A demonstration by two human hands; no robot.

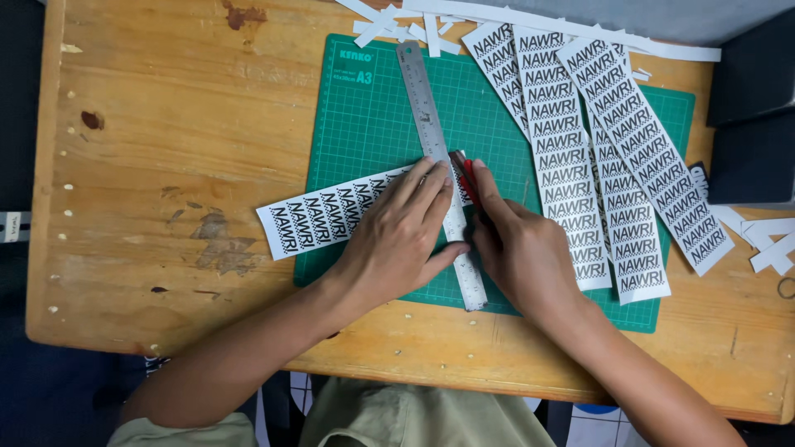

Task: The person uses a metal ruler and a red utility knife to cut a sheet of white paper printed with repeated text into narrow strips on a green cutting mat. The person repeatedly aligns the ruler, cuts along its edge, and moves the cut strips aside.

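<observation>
My left hand [397,236] lies flat, fingers spread, on a steel ruler [425,103] and on a white paper strip [319,219] printed with rows of black lettering. The ruler runs from the mat's far edge towards me across a green cutting mat [373,124]. My right hand [517,244] is closed around a red craft knife [469,175], its tip against the ruler's right edge, at the strip's right end. The strip sticks out left past the mat onto the wooden table [166,124].
Several more printed strips [580,149] lie fanned over the right half of the mat. White paper offcuts [397,25] sit at the mat's far edge, with more scraps [766,240] at the right. Dark objects [754,99] stand at the right edge.
</observation>
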